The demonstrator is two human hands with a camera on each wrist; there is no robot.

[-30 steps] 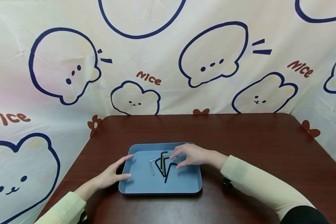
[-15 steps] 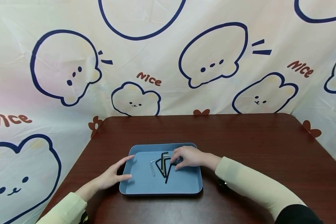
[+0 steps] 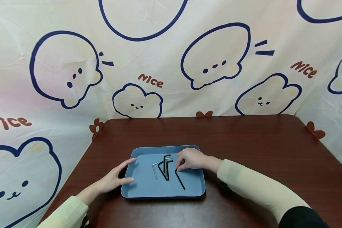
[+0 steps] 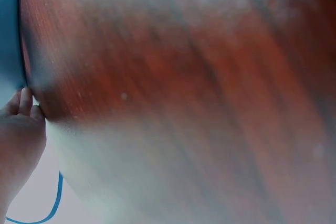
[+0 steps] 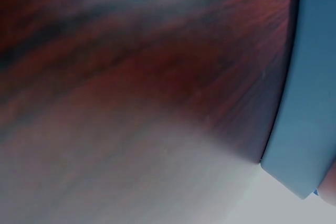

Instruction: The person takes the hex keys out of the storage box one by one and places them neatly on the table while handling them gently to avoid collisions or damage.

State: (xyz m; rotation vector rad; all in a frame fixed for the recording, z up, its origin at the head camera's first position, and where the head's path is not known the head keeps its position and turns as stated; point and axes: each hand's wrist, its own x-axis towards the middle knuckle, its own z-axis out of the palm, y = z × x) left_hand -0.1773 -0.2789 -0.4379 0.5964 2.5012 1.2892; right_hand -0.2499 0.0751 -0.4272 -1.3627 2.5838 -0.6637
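A black hex key (image 3: 180,180) lies slanted over the right half of a blue tray (image 3: 142,190), its bent end between the thumb and fingertips of my right hand (image 3: 191,159). Left of it, several hex keys overlap, among them an angled black hex key (image 3: 161,170). A small silver hex key (image 3: 155,171) sits apart at the left. My left hand (image 3: 112,180) has its fingers and thumb spread, tips at the tray's left rim. In the left wrist view, the fingers (image 4: 25,100) show at the tray's dark edge.
The tray stands on a dark brown wooden table (image 3: 245,136). Behind and beside the table hangs a pale cloth (image 3: 171,57) with cartoon bears. In the right wrist view, the tray's outer side (image 5: 310,87) rises along the right.
My right hand has closed its fingertips on the black hex key's bent end. That key has swung away from the cluster, its long end now pointing to the lower right. The left hand stays put.
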